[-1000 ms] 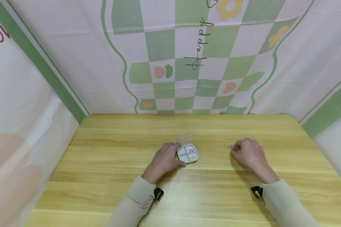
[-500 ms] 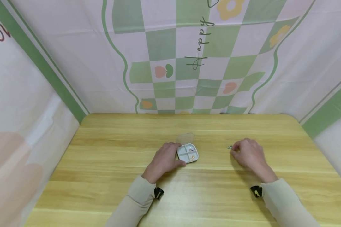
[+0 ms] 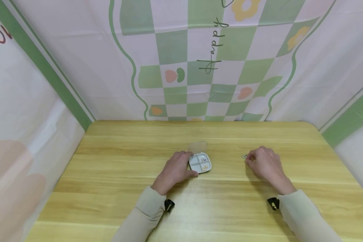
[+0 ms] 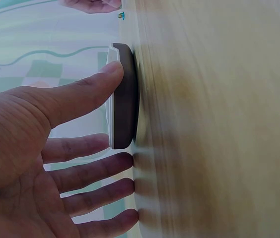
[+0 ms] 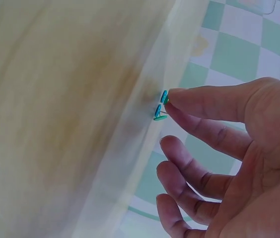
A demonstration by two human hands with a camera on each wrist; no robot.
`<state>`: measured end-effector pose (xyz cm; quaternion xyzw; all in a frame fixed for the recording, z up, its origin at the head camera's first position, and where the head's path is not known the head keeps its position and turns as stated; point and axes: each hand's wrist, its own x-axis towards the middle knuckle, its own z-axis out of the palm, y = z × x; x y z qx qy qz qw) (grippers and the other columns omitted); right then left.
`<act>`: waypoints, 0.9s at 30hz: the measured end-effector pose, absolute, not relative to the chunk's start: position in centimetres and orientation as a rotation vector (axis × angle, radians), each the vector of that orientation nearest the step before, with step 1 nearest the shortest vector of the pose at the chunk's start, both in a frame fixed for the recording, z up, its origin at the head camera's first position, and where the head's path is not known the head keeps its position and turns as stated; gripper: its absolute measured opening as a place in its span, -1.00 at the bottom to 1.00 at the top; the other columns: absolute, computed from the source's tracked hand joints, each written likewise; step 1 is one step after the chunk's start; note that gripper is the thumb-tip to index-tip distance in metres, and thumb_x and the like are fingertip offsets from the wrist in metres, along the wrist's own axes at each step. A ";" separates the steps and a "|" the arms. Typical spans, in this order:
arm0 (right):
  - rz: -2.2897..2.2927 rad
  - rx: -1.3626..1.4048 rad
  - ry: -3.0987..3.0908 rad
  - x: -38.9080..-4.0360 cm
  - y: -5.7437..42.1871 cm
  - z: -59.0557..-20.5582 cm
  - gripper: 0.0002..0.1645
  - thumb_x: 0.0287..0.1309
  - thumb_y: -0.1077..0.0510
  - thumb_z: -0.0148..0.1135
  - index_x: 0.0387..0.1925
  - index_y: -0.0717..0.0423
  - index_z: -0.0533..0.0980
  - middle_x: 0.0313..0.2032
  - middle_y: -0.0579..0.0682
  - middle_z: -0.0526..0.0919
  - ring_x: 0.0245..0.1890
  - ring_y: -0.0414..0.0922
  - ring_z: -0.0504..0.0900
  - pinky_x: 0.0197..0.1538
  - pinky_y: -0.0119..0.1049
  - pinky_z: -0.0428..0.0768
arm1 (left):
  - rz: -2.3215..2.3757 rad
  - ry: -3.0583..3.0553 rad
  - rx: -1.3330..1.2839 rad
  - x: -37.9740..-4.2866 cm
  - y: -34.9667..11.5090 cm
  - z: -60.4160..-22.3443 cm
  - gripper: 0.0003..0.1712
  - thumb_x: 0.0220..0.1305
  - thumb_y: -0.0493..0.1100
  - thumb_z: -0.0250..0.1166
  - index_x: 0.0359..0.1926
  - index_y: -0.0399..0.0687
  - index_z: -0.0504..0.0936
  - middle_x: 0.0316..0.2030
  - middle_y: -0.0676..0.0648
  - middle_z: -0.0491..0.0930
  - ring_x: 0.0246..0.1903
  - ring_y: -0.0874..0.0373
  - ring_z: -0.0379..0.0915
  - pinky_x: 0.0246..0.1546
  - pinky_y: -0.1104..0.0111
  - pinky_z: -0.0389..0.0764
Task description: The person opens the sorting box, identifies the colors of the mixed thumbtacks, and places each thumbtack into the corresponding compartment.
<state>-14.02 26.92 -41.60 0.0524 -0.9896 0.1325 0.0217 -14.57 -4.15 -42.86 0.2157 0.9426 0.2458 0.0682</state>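
Observation:
My left hand grips a small pill case by its left side, thumb at the near edge and index finger at the far edge. The case has a white tray with four-way dividers and a dark base. Small earrings lie in its right-hand compartments; the left ones look bare. To the right, my right hand pinches a teal stud earring between thumb and index finger, close to the table. A second teal earring with a thin pin lies beside it. The other right fingers are loosely curled.
The case's see-through lid lies folded back behind it. Both things are on a wooden table. A patterned cloth hangs along the table's far edge, with more cloth at the sides. Black straps circle both wrists.

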 end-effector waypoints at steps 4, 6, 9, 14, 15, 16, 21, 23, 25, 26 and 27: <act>0.429 0.165 -3.052 -14.0 26.9 -41.4 -0.94 -0.02 0.08 0.27 -0.48 -0.06 0.62 -0.34 0.09 0.53 -0.31 0.08 0.44 -0.38 -0.02 0.32 | 0.731 2.845 0.653 -14.6 -4.1 -42.8 -0.17 -0.10 0.15 0.41 0.16 -0.15 0.41 -0.08 -0.07 0.49 -0.09 0.07 0.37 -0.17 0.31 0.40; 0.437 0.168 -3.040 -14.0 26.8 -41.3 -0.93 -0.02 0.08 0.26 -0.47 -0.05 0.62 -0.34 0.08 0.53 -0.31 0.08 0.44 -0.37 -0.02 0.33 | 0.729 2.844 0.653 -14.6 -4.1 -42.7 -0.17 -0.10 0.15 0.41 0.16 -0.15 0.41 -0.07 -0.07 0.49 -0.09 0.06 0.37 -0.16 0.30 0.40; 0.454 0.176 -3.018 -13.9 26.6 -41.1 -0.92 -0.02 0.10 0.25 -0.45 -0.02 0.63 -0.35 0.07 0.53 -0.32 0.06 0.44 -0.35 -0.01 0.33 | 0.728 2.841 0.652 -14.6 -4.1 -42.6 -0.17 -0.10 0.16 0.41 0.16 -0.15 0.41 -0.07 -0.07 0.49 -0.09 0.06 0.37 -0.16 0.30 0.40; 0.479 0.197 -2.994 -13.7 26.0 -40.9 -0.92 -0.03 0.10 0.27 -0.45 -0.01 0.63 -0.37 0.04 0.54 -0.32 0.04 0.44 -0.29 0.04 0.32 | 0.733 2.839 0.648 -14.6 -4.1 -42.7 -0.17 -0.11 0.16 0.41 0.16 -0.15 0.42 -0.07 -0.06 0.49 -0.09 0.07 0.37 -0.17 0.30 0.40; 0.483 0.202 -2.992 -13.7 25.9 -40.8 -0.93 -0.03 0.11 0.27 -0.45 -0.02 0.63 -0.38 0.03 0.54 -0.32 0.03 0.44 -0.28 0.04 0.32 | 0.733 2.839 0.647 -14.6 -4.1 -42.7 -0.17 -0.10 0.16 0.41 0.16 -0.14 0.42 -0.07 -0.06 0.49 -0.09 0.07 0.37 -0.17 0.31 0.40; 0.486 0.206 -2.990 -13.6 25.8 -40.8 -0.94 -0.04 0.11 0.27 -0.45 -0.03 0.63 -0.38 0.02 0.55 -0.32 0.02 0.44 -0.28 0.04 0.32 | 0.734 2.840 0.648 -14.6 -4.1 -42.7 -0.17 -0.11 0.16 0.41 0.16 -0.14 0.42 -0.07 -0.06 0.49 -0.09 0.07 0.37 -0.18 0.31 0.40; 0.506 0.233 -2.979 -13.5 25.1 -40.6 -0.96 -0.06 0.12 0.28 -0.46 -0.05 0.62 -0.37 0.01 0.56 -0.32 0.02 0.45 -0.28 0.02 0.32 | 0.728 2.846 0.655 -14.5 -4.1 -42.7 -0.19 -0.10 0.16 0.41 0.15 -0.14 0.43 -0.08 -0.05 0.49 -0.10 0.08 0.37 -0.20 0.31 0.40; 0.514 0.248 -2.969 -13.4 24.8 -40.5 -0.95 -0.06 0.13 0.28 -0.47 -0.05 0.62 -0.38 0.00 0.55 -0.32 0.02 0.45 -0.28 0.02 0.32 | 0.729 2.845 0.655 -14.5 -4.1 -42.7 -0.19 -0.10 0.16 0.41 0.14 -0.14 0.43 -0.08 -0.05 0.49 -0.11 0.08 0.37 -0.20 0.31 0.41; 0.515 0.254 -2.958 -13.4 24.6 -40.4 -0.96 -0.07 0.13 0.28 -0.47 -0.06 0.62 -0.39 -0.02 0.55 -0.32 0.02 0.45 -0.27 0.02 0.33 | 0.731 2.843 0.654 -14.5 -4.1 -42.7 -0.19 -0.10 0.15 0.41 0.14 -0.14 0.43 -0.08 -0.05 0.49 -0.11 0.08 0.37 -0.20 0.31 0.41; 0.512 0.258 -2.954 -13.4 24.4 -40.4 -0.96 -0.07 0.13 0.28 -0.47 -0.06 0.61 -0.39 -0.02 0.55 -0.32 0.02 0.45 -0.27 0.02 0.33 | 0.731 2.841 0.654 -14.5 -4.1 -42.6 -0.19 -0.10 0.16 0.41 0.15 -0.14 0.43 -0.08 -0.05 0.49 -0.11 0.08 0.37 -0.20 0.32 0.41; 0.515 0.262 -2.951 -13.4 24.3 -40.4 -0.95 -0.08 0.14 0.27 -0.47 -0.06 0.61 -0.39 -0.02 0.55 -0.32 0.02 0.45 -0.26 0.02 0.33 | 0.732 2.840 0.653 -14.5 -4.2 -42.6 -0.19 -0.10 0.15 0.41 0.14 -0.14 0.43 -0.08 -0.05 0.49 -0.11 0.08 0.37 -0.20 0.32 0.41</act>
